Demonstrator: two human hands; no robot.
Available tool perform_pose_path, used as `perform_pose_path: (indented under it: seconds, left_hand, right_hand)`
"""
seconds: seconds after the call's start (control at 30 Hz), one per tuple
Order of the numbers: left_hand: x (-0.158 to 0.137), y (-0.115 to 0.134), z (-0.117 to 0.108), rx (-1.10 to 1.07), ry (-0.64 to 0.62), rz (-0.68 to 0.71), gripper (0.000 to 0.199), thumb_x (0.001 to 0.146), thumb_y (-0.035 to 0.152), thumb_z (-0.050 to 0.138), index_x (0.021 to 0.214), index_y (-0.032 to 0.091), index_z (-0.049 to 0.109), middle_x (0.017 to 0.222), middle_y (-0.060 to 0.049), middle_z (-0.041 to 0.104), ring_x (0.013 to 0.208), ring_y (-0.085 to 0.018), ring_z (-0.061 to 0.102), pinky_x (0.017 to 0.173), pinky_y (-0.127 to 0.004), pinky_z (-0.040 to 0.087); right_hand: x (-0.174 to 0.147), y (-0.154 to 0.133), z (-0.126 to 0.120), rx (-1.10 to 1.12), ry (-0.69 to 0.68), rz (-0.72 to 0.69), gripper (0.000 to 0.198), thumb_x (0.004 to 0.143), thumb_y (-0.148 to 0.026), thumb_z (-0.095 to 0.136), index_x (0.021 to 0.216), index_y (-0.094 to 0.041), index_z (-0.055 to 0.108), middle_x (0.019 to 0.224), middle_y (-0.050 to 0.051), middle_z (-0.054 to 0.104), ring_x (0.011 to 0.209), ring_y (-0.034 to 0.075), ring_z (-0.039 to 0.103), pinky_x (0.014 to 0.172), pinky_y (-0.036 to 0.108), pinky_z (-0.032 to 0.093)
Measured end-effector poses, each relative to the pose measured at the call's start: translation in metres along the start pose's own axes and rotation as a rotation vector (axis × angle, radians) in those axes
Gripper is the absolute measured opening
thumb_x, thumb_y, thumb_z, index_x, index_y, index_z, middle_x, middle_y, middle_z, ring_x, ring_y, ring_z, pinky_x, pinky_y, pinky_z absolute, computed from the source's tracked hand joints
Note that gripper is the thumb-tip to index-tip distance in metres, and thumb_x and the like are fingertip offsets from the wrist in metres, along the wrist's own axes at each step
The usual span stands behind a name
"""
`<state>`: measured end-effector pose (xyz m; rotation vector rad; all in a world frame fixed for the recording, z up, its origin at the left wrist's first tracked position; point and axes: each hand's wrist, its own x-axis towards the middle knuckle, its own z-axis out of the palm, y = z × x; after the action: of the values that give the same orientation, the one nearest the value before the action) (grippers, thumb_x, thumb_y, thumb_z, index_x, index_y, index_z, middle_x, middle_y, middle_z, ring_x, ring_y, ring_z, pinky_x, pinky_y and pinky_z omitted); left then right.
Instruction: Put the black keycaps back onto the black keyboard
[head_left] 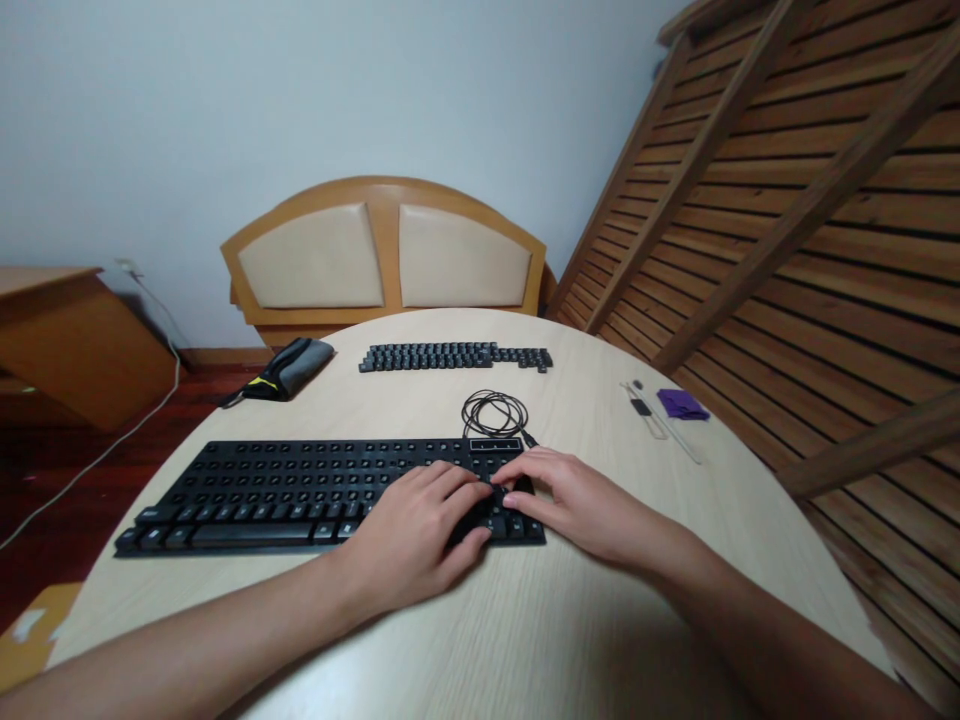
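Observation:
A black keyboard lies near the front of the round table. Its two nearest rows carry keycaps on the left and middle, while bare switches show in the rows behind. My left hand rests over the keyboard's right part, fingers stretched and thumb apart. From the right, my right hand reaches onto the number pad, thumb and index finger close together. Whatever is between these fingertips is small, dark and hard to make out. The left index fingertip is next to them. Loose black keycaps stand in rows farther back.
A coiled black cable lies behind the keyboard. At the left back is a dark pouch. To the right are a wire keycap puller, a thin stick and a folded purple cloth. A headboard stands beyond the table.

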<state>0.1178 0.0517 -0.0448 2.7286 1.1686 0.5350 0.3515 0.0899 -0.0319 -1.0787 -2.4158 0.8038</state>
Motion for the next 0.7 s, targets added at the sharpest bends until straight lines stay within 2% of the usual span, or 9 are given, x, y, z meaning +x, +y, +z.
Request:
perform_pose_path:
  seconds: [0.13,0.23,0.5,0.7]
  left_hand:
    - [0.015,0.0,-0.002,0.001,-0.065,-0.008,0.018,0.091,0.026,0.053,0.103,0.016,0.063,0.099,-0.009,0.067,0.092,-0.026,0.062,0.085,-0.043,0.053]
    - [0.019,-0.003,0.001,-0.018,-0.029,-0.021,0.014,0.09,0.022,0.052,0.096,0.017,0.064,0.094,-0.007,0.066,0.089,-0.024,0.062,0.083,-0.04,0.053]
    - [0.01,-0.007,0.005,-0.112,0.009,-0.006,0.019,0.096,0.025,0.052,0.109,0.018,0.064,0.107,-0.007,0.069,0.096,-0.024,0.064,0.087,-0.041,0.052]
    - [0.01,-0.008,0.008,-0.143,0.012,-0.034,0.017,0.099,0.028,0.055,0.106,0.019,0.067,0.106,-0.006,0.069,0.097,-0.023,0.064,0.088,-0.039,0.052]
  right_hand:
    - [0.001,-0.003,0.003,-0.052,0.017,0.012,0.014,0.088,-0.025,0.074,0.1,-0.022,0.068,0.098,0.003,0.072,0.094,0.019,0.065,0.085,0.032,0.048]
    - [0.002,-0.001,0.005,-0.108,0.036,-0.035,0.011,0.086,-0.026,0.076,0.092,-0.021,0.068,0.092,0.002,0.071,0.089,0.019,0.064,0.083,0.032,0.047]
    - [0.004,0.006,0.01,-0.108,0.069,-0.174,0.008,0.09,-0.03,0.071,0.09,-0.022,0.072,0.091,0.003,0.075,0.091,0.02,0.066,0.085,0.035,0.049]
    - [0.003,0.007,0.007,-0.092,0.043,-0.22,0.008,0.092,-0.024,0.068,0.097,-0.023,0.074,0.095,0.004,0.076,0.093,0.02,0.067,0.088,0.035,0.05]
